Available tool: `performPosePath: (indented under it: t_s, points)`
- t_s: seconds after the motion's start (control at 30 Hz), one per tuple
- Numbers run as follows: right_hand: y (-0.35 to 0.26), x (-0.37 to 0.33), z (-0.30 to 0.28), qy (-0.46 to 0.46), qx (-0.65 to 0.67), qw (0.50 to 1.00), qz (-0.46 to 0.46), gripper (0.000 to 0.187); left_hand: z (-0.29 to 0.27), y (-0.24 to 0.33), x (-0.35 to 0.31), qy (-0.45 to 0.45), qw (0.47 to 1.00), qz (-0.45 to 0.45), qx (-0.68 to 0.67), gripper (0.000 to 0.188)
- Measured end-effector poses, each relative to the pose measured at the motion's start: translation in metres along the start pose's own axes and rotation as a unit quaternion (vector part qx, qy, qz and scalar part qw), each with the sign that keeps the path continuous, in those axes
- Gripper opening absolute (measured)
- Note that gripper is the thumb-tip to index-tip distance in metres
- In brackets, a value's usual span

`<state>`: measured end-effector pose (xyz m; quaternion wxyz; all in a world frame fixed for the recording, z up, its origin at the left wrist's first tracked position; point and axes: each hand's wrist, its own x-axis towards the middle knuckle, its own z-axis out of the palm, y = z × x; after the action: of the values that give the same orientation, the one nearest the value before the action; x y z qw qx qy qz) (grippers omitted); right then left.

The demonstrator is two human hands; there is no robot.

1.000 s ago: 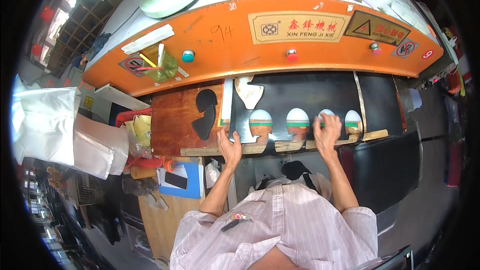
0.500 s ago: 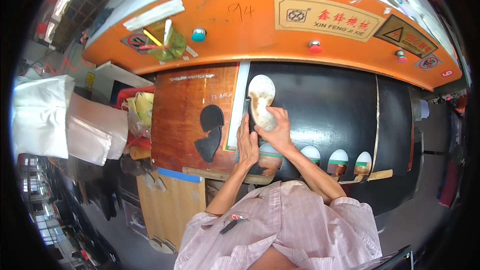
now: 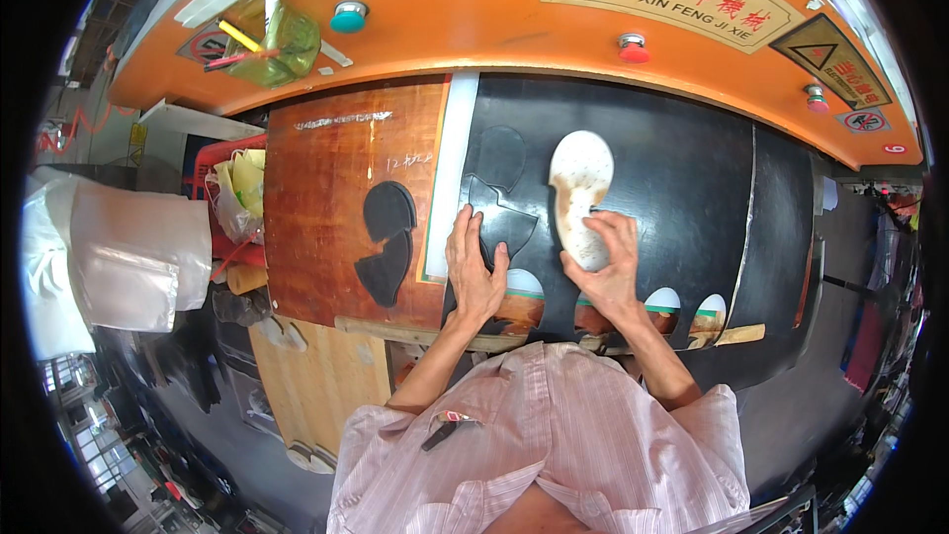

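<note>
A white sole-shaped cutting die (image 3: 583, 163), stained brown at its waist, stands over the black sheet (image 3: 672, 188). My right hand (image 3: 611, 262) grips its near end between thumb and fingers. To the left of it, my left hand (image 3: 474, 272) rests with thumb and fingers apart, fingertips on a cut black sole piece (image 3: 506, 227) lying in the sheet. A rounded cut outline (image 3: 499, 153) shows just beyond that piece. Two loose black sole pieces (image 3: 388, 208) lie touching on the brown board (image 3: 316, 188) at the left.
An orange machine beam (image 3: 474, 35) with coloured knobs spans the far side; a green pen holder (image 3: 287, 44) hangs on it. Rounded cut-outs (image 3: 662, 302) line the sheet's near edge. At left are a red basket (image 3: 203, 163) and plastic sheets (image 3: 129, 247).
My right hand has moved the die to the right, uncovering the cut outlines. My left hand has come away from the die's side, its fingers spreading onto the cut piece. The view has shifted.
</note>
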<state>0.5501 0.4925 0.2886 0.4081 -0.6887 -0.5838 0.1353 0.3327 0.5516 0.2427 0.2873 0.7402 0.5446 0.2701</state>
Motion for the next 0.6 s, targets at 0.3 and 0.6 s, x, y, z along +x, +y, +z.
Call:
performPosePath:
  t_s: [0.3, 0.6]
  points:
    - [0.027, 0.013, 0.050, 0.032, -0.062, 0.997, -0.025, 0.060, -0.013, 0.009, -0.025, 0.069, 0.988, 0.022, -0.140, 0.027]
    - [0.050, 0.097, 0.058, 0.060, -0.059, 0.994, -0.063, 0.055, 0.040, 0.001, -0.026, 0.048, 0.992, 0.105, -0.040, 0.020]
